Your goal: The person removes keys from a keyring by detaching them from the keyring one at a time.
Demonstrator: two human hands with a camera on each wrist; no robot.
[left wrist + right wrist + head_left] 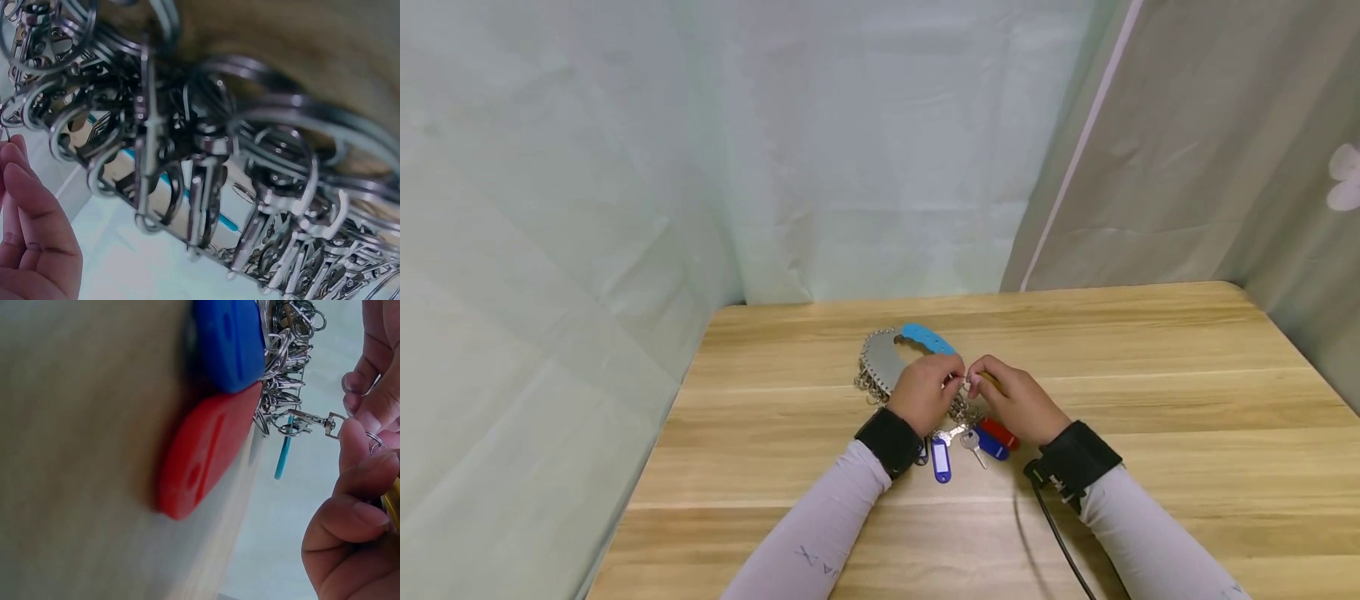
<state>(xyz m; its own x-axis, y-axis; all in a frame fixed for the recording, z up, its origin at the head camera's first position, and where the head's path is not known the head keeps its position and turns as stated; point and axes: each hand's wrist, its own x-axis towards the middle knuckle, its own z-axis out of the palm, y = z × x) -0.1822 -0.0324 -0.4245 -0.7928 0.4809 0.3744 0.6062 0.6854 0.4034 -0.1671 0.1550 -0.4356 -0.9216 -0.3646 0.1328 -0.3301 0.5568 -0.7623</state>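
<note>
A grey curved key-holder plate [882, 360] with a blue handle [927, 337] lies beneath and beyond my hands, its edge strung with metal clips and rings. My left hand [927, 390] covers the plate's near end, its thumb and fingers pinching at a small split ring [375, 441]. That ring hangs at the end of a swivel clip [332, 424]. Close on the right, my right hand [1021, 405] grips a yellow key tag [392, 501], thumb and forefinger right at the same ring. The fingertips of both hands nearly meet and partly hide the ring.
Below my hands lie a red tag [1000, 433], a blue tag [991, 444], another blue tag [941, 461] with a white label, and a loose-hanging key [973, 446]. A black cable [1058, 533] runs from the right wrist strap. Curtains [887, 150] stand behind the wooden table [1150, 358].
</note>
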